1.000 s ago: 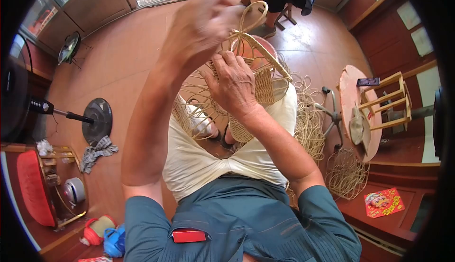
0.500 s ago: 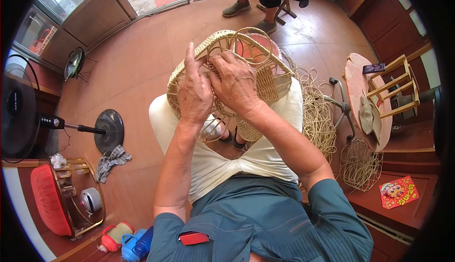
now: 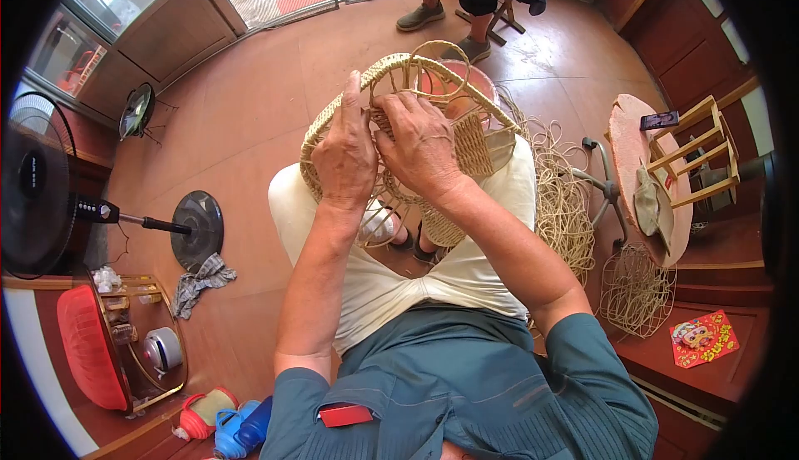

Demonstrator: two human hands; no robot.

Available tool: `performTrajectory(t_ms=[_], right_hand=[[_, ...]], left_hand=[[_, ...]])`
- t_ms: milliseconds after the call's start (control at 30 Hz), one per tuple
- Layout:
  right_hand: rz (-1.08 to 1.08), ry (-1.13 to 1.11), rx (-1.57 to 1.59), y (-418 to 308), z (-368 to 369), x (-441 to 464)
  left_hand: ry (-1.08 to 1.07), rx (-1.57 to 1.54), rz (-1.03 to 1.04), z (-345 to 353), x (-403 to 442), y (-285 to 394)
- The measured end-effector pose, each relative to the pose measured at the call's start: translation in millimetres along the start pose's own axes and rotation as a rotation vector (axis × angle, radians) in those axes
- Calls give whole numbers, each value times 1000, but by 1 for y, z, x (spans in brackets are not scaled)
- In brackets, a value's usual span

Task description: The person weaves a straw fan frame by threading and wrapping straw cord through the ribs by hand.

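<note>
A seated person in a teal shirt and cream trousers, seen from above, has both bare hands on a partly woven, straw-coloured basket of twisted cord [image 3: 389, 64]. The basket is above the lap, between the knees, its thick braided rim arching away from the body. The left hand [image 3: 341, 165] lies along the basket's left side, its index finger pointing up towards the rim. The right hand [image 3: 420, 144] is just beside it, fingers bent over the cord strands. The fingertips are largely hidden, so I cannot tell whether either grip pinches a strand. A loose loop of pale cord [image 3: 468, 65] rises at the far rim.

To the right, a tangled heap of the same cord [image 3: 559, 202] lies beside the knee. Beyond it, a pink-topped rounded table [image 3: 622, 123] carries a dark smartphone [image 3: 659, 120] and a grey-brown cloth cap [image 3: 647, 202]. On the left stands a black electric fan [image 3: 37, 181]. At the top, another person's grey shoe [image 3: 420, 16] rests on the reddish-brown floor [image 3: 258, 119].
</note>
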State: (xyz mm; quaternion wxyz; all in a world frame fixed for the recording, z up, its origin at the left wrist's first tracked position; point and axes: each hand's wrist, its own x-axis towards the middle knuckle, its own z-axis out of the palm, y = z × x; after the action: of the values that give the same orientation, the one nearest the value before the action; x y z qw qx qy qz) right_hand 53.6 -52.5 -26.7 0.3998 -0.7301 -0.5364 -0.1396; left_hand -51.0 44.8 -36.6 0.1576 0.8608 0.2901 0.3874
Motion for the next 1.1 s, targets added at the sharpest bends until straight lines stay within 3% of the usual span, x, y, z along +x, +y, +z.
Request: performTrajectory(t_ms=[167, 267, 400, 500, 667, 867, 933, 1067, 1100], right_hand=[[31, 55, 94, 1, 3, -3], [7, 122, 107, 0, 4, -5], [18, 130, 77, 1, 7, -8], [24, 163, 79, -1, 8, -7], [58, 196, 85, -4, 12, -7], [84, 227, 73, -9, 12, -6], [97, 235, 69, -10, 13, -7], [123, 304, 69, -10, 17, -3], [131, 324, 73, -8, 20, -1]], left_hand=[[171, -76, 58, 0, -2, 1], [126, -199, -101, -4, -4, 8], [26, -710, -360, -29, -1, 6], [-84, -721, -394, -53, -8, 4], [-35, -605, -341, -107, -26, 29], [-160, -556, -115, -173, -62, 67], [-235, -577, 105, -189, -67, 78], [-463, -774, 362, -221, -45, 92], [-399, -932, 372, -221, -44, 88]])
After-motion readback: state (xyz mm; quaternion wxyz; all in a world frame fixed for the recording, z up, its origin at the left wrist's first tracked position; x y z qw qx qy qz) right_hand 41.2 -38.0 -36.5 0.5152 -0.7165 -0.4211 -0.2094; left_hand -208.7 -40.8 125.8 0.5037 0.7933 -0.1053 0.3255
